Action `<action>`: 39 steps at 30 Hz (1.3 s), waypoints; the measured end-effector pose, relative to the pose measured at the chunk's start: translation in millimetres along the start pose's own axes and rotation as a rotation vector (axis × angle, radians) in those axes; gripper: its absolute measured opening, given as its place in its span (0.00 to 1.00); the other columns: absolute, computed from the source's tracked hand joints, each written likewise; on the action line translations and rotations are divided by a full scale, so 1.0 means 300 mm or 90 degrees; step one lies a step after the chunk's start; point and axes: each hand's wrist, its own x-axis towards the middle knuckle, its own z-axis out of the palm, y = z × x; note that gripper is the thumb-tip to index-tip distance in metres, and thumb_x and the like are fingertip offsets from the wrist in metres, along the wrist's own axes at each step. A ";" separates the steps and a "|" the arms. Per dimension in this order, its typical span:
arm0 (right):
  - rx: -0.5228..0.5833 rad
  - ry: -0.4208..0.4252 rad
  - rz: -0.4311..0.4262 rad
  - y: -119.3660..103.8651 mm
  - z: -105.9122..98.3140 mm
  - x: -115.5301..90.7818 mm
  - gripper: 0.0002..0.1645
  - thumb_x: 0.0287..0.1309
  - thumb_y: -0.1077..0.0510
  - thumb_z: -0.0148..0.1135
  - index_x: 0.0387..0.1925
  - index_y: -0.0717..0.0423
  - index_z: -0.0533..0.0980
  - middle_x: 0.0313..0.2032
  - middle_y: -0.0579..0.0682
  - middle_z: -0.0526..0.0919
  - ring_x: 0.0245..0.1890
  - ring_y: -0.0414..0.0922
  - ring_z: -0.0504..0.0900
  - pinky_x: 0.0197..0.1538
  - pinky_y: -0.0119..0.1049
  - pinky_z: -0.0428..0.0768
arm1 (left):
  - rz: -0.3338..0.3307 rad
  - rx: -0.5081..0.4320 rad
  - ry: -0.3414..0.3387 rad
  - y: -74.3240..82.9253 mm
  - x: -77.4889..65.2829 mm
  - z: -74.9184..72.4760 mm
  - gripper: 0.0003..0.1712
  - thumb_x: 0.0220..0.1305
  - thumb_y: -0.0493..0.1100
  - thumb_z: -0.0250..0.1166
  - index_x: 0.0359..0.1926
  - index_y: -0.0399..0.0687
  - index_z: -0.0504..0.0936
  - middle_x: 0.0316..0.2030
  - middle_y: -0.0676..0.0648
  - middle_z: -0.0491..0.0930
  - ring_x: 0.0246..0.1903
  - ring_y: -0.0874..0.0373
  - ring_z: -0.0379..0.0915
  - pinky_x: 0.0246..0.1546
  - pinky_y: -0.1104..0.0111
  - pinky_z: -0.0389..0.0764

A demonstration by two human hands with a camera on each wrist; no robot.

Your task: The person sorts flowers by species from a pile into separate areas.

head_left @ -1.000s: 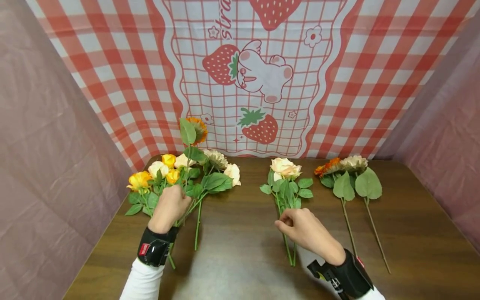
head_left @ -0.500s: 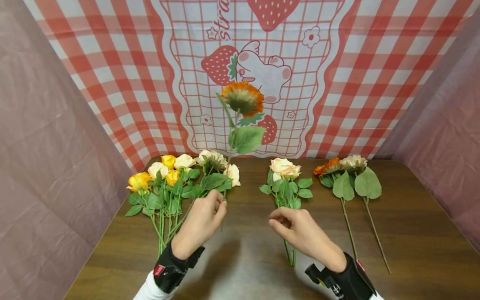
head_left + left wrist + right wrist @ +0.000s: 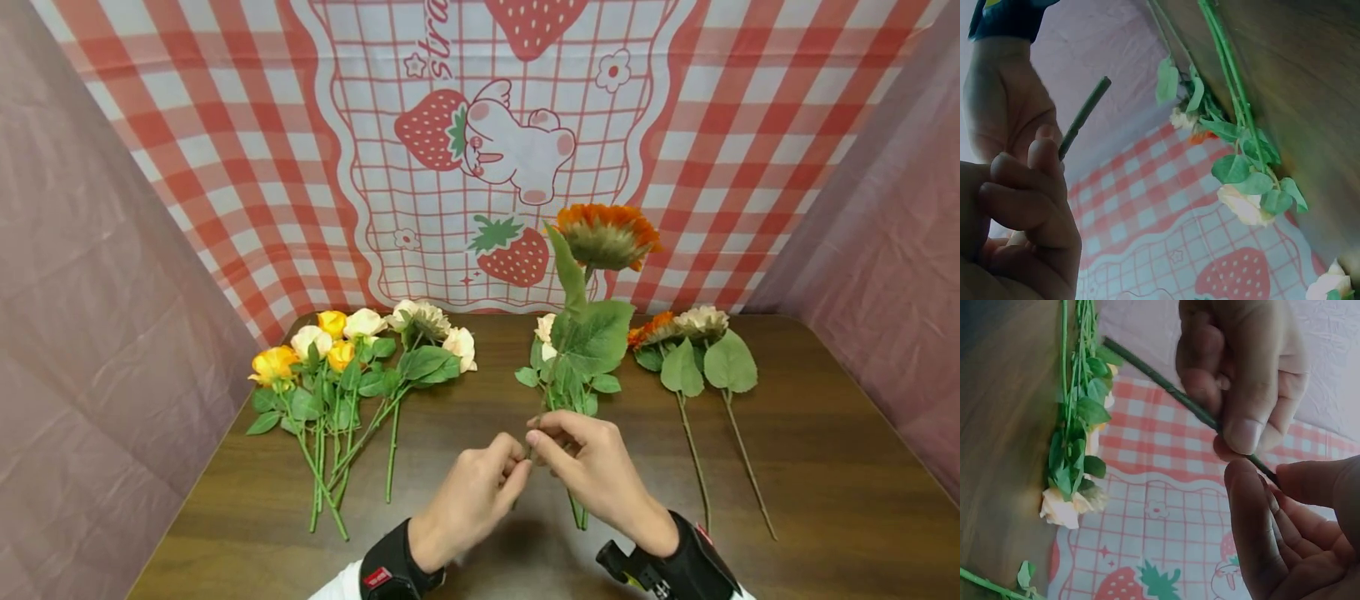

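An orange artificial flower point(image 3: 609, 242) with broad green leaves stands upright in front of me, its bloom facing away. My left hand point(image 3: 474, 493) pinches the lower stem between thumb and fingers. My right hand point(image 3: 600, 462) has its thumb and fingertips round the same stem, just above the left fingers. In the right wrist view the dark green stem point(image 3: 1169, 387) runs from the left hand point(image 3: 1250, 375) into the right fingertips. Behind the held flower, a peach rose point(image 3: 546, 329) lies on the table, partly hidden by its leaves.
Yellow roses point(image 3: 274, 364) and cream flowers point(image 3: 459, 347) lie bunched at the table's left. Toward the right lie an orange flower point(image 3: 652, 329) and a cream flower point(image 3: 701, 322) with long stems. A checked cloth point(image 3: 720, 167) hangs behind the brown table point(image 3: 840, 467).
My left hand has carried the orange flower from the left bunch across to the right hand. The right fingers have come round its stem; the right arm has barely moved.
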 end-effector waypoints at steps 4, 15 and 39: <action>-0.040 0.007 0.017 0.005 -0.026 0.010 0.05 0.63 0.67 0.64 0.37 0.56 0.82 0.25 0.43 0.83 0.19 0.36 0.79 0.21 0.31 0.77 | -0.016 0.014 -0.019 0.002 -0.005 0.003 0.05 0.67 0.34 0.63 0.40 0.42 0.74 0.26 0.49 0.85 0.25 0.67 0.80 0.27 0.83 0.75; -0.398 0.056 0.090 0.091 -0.278 0.039 0.05 0.58 0.67 0.65 0.36 0.62 0.84 0.25 0.52 0.85 0.20 0.39 0.75 0.24 0.37 0.73 | -0.060 0.003 -0.017 0.011 0.009 -0.045 0.06 0.69 0.37 0.62 0.45 0.43 0.75 0.27 0.51 0.85 0.24 0.69 0.77 0.26 0.81 0.74; -0.423 -0.161 0.298 0.363 -0.497 -0.048 0.21 0.47 0.70 0.56 0.08 0.50 0.64 0.09 0.39 0.62 0.13 0.40 0.64 0.22 0.34 0.61 | -0.094 0.018 -0.065 0.008 0.010 -0.048 0.05 0.70 0.37 0.61 0.44 0.44 0.77 0.29 0.51 0.85 0.26 0.68 0.79 0.27 0.82 0.75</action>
